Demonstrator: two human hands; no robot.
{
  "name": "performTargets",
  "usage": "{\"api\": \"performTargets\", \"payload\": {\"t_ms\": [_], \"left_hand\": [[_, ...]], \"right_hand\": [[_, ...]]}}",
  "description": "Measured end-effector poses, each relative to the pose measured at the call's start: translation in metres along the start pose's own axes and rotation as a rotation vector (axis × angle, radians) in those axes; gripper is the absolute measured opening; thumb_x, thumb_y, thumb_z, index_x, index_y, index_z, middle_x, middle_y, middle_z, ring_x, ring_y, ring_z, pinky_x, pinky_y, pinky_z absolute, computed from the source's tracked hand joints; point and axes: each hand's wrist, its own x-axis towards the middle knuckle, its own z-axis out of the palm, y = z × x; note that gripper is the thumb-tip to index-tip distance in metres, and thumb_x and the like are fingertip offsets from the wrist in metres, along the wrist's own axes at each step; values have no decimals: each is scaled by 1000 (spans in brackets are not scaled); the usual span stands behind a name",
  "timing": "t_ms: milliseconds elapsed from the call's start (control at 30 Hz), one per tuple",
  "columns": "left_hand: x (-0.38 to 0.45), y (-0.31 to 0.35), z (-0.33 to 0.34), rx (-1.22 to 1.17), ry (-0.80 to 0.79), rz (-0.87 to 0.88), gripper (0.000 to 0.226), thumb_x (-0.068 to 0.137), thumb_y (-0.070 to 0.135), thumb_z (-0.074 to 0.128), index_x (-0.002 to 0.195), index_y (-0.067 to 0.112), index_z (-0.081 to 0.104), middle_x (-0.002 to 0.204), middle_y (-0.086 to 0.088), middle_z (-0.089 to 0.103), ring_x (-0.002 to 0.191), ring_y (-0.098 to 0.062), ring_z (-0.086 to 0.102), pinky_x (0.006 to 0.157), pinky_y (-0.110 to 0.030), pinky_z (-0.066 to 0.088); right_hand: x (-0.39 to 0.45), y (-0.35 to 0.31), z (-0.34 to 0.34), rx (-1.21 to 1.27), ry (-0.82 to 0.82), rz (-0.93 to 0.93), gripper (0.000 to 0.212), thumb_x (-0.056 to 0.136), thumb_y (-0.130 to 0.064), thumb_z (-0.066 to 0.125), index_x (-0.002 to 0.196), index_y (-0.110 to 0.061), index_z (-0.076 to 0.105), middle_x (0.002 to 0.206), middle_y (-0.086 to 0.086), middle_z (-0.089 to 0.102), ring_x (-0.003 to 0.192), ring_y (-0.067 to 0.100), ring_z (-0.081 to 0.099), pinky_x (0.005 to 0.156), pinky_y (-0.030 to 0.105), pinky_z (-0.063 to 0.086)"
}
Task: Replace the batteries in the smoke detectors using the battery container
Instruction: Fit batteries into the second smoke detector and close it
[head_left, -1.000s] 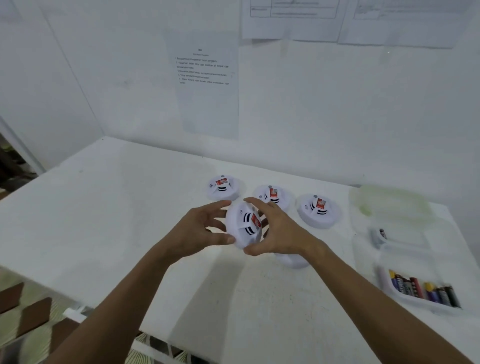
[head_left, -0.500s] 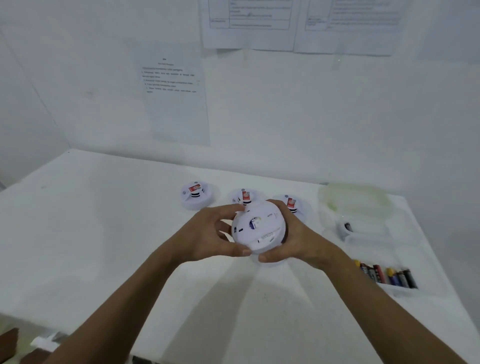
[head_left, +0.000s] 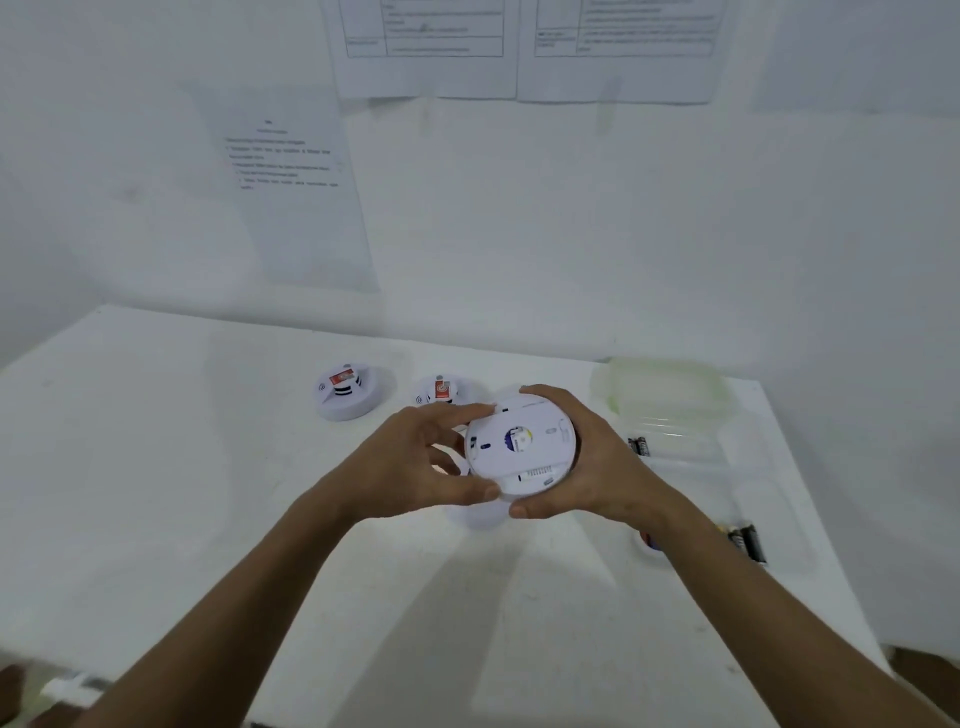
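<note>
I hold a round white smoke detector (head_left: 521, 447) above the table with its flat back turned toward me. My left hand (head_left: 415, 467) grips its left rim with thumb and fingers. My right hand (head_left: 582, 457) wraps around its right side from top to bottom. Two more detectors (head_left: 347, 392) (head_left: 440, 391) lie face up on the white table (head_left: 208, 493) behind my hands. Another white detector (head_left: 475, 517) lies on the table just below my hands, mostly hidden. The clear battery container (head_left: 779, 525) sits at the right with batteries (head_left: 748, 543) partly hidden by my right forearm.
A translucent lid (head_left: 665, 387) lies at the back right, with a clear tray (head_left: 680, 441) holding a battery (head_left: 639, 446) in front of it. Printed sheets (head_left: 296, 197) hang on the white wall behind. The table edge runs along the lower left.
I lifted the detector off the table and flipped it from face toward me to back toward me. Both hands kept their grip on it. The camera view shifted.
</note>
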Motion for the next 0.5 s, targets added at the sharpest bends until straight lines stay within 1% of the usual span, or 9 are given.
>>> {"api": "performTargets", "payload": {"t_ms": [67,133,200,300,367,433,500], "left_hand": [[2,7,7,-27,30,-29,66,71,34,83,131,31,56,111,14,67,96,-7,66,80,-21,57],[4,14,15,-20,63,-54,63,71,33,84,128,29,59,109,16,67,92,-4,66,78,-20,57],[6,22,23,8,100,-90,62,66,32,87,122,27,61,105,18,67,85,-1,67,75,-20,57],[10,33,36,67,157,-124,57,61,33,88,111,29,60,99,23,64,79,1,66,72,-21,58],[12,39,44,123,183,-133,55,60,35,88,106,31,57,96,25,60,78,4,64,69,-17,57],[13,44,51,170,194,-141,55,58,36,88,102,30,55,94,24,58,77,3,63,66,-15,57],[15,48,56,218,199,-151,58,56,38,88,103,27,55,100,15,60,80,-2,62,66,-17,57]], "right_hand": [[-2,3,-7,2,8,-21,94,49,0,95,127,-29,51,128,-6,56,116,6,57,88,24,54],[-4,7,-13,-12,5,-29,96,49,-2,96,129,-26,50,130,-4,55,117,10,56,89,27,55],[-6,13,-18,-19,-12,-41,98,49,-2,95,131,-23,46,131,-2,53,118,10,55,90,27,54],[-10,20,-26,-10,-27,-51,97,52,1,94,133,-20,43,131,-1,51,119,9,54,93,24,51],[-13,24,-30,-3,-42,-51,98,53,-1,93,135,-19,43,133,-2,51,122,11,54,97,28,51],[-14,27,-32,-11,-52,-55,99,54,-6,93,137,-20,42,135,-5,52,124,12,53,100,31,50],[-16,29,-35,-11,-54,-67,98,54,-7,93,136,-24,42,132,-9,55,123,10,53,100,29,50]]}}
